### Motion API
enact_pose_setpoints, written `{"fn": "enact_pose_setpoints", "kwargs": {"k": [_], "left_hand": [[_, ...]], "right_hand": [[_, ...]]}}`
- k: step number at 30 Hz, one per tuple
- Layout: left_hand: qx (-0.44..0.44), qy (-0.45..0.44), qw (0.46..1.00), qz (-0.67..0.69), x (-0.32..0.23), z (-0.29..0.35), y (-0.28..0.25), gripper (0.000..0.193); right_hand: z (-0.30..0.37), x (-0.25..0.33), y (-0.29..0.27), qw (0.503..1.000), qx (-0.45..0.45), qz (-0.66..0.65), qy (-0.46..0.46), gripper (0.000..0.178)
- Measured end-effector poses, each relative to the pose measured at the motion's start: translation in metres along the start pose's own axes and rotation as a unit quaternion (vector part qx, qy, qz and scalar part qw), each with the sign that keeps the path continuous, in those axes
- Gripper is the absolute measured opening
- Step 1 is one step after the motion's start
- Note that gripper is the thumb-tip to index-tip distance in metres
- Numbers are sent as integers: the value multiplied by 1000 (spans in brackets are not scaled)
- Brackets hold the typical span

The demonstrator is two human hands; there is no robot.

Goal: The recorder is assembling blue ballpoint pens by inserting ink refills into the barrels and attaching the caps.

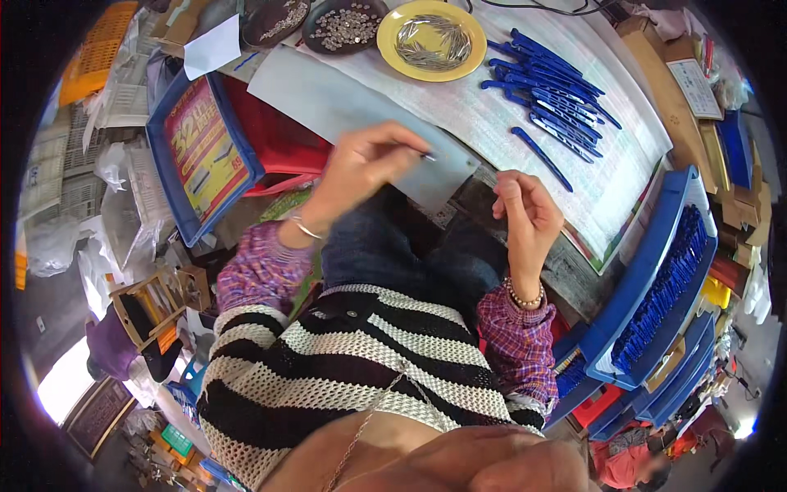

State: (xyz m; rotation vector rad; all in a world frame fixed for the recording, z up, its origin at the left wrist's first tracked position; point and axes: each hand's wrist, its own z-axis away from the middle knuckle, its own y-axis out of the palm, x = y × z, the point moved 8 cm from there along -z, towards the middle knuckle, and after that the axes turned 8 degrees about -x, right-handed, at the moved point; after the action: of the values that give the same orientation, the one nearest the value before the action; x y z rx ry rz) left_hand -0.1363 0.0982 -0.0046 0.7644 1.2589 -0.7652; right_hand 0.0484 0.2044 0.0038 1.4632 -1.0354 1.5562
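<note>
My left hand (373,160) hovers over a grey sheet (328,98), thumb and forefinger pinched on a small metal piece (429,157). To its right my right hand (531,209) is raised near the table's front edge, its fingers curled inward; what they hold, if anything, is too small to make out. Beyond the hands lies a pile of slim blue plastic knife handles (549,90), some with silvery strips. One single blue handle (541,158) rests apart from it, closest to my right hand. A yellow plate (386,43) holds many thin metal pieces (434,59).
Two dark dishes of small metal parts (344,29) stand left of the plate. At left, a blue tray (157,156) with a printed sheet leans by a red container (279,131). A blue crate (613,361) full of blue handles borders the right. A person in red (627,459) is farther off.
</note>
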Motion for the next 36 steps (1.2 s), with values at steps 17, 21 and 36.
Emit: {"fn": "enact_pose_setpoints", "kwargs": {"k": [17, 21, 36], "left_hand": [[95, 424, 776, -457, -17, -17, 76, 19], [103, 436, 777, -442, -18, -13, 75, 12], [155, -197, 963, 101, 46, 53, 51, 15]], "right_hand": [[-1, -12, -3, 999, 21, -24, 32, 14], [-1, -14, 2, 999, 36, -7, 40, 16], [26, 0, -12, 998, 23, 46, 44, 14]]}}
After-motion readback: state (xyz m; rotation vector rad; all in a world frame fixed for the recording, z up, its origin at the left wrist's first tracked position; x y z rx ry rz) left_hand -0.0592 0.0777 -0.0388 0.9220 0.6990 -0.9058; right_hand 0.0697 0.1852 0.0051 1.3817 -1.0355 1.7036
